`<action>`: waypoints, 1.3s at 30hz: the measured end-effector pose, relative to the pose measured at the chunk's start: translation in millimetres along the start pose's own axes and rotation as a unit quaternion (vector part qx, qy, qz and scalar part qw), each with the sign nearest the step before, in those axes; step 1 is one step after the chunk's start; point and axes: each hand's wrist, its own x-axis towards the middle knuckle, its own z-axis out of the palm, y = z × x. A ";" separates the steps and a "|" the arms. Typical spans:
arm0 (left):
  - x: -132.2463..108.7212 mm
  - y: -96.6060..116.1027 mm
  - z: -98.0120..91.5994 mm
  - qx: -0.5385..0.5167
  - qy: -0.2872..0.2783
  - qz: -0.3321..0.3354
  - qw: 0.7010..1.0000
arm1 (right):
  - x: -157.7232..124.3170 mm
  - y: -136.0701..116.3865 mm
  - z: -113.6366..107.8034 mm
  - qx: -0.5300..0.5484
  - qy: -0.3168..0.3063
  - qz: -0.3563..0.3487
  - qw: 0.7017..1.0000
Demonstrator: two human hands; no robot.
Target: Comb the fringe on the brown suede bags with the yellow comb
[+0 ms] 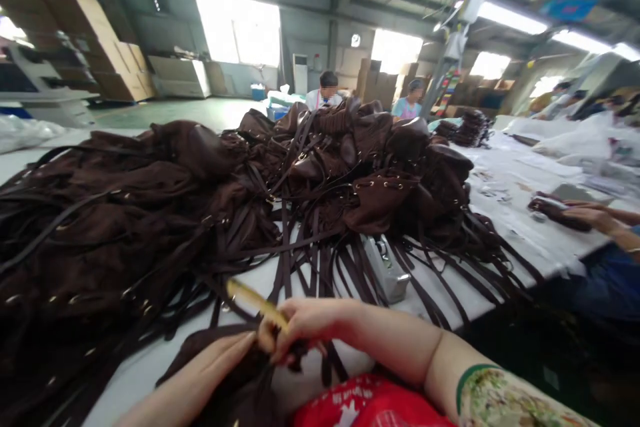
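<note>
A dark brown fabric bag (245, 393) lies in front of me against the table edge, partly hidden by my forearms. My left hand (237, 350) is closed on its upper part, the fingertips mostly out of sight. Close beside it, my right hand (295, 327) grips a slim yellow tool (255, 302), which slants up to the left; its working end is hidden and blurred. Dark straps or cloth show just below the right hand. Beyond both hands, a large heap of similar brown drawstring bags (380, 197) with metal eyelets and long straps covers the table.
A grey metal device (387, 270) stands among the straps on the white table (505, 213). At right, another person's hand (595, 217) touches a dark rolled item (560, 212). Two people sit beyond the heap. Cardboard boxes (107, 53) are stacked at back left.
</note>
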 end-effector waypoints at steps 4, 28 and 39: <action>1.4 40.4 -13.1 -0.049 -0.190 -0.028 0.980 | 0.9 -0.2 -18.6 0.066 -0.001 -0.027 0.997; -10.6 19.9 41.2 -0.553 -0.052 -0.172 0.813 | -26.7 20.9 15.2 -0.515 0.266 -0.117 0.806; -20.7 33.3 59.2 -0.368 0.096 -0.117 0.917 | 16.3 23.3 7.0 -0.690 0.237 0.022 0.683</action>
